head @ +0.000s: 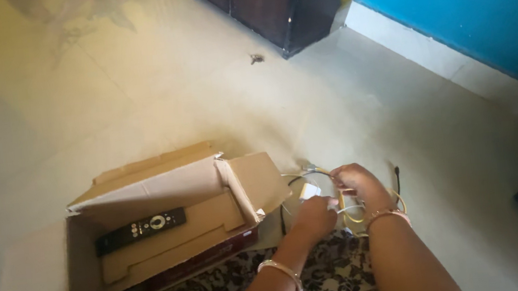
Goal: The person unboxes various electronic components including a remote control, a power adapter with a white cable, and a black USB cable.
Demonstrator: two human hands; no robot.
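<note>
Lower left, box: open cardboard box [151, 221] on the floor, flaps spread.
Remote: black remote [140, 230] lying inside box.
Cables: yellow and white cables [350, 209] tangled, lower centre, right of box.
Left hand [315, 218]: closed on white adapter [309, 191].
Right hand [354, 181]: fingers pinched on cables.

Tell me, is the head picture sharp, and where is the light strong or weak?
Head view: soft overall; the left hand, right hand and cables are slightly blurred; bright light washes out the floor; the cabinet stays dark.
</note>
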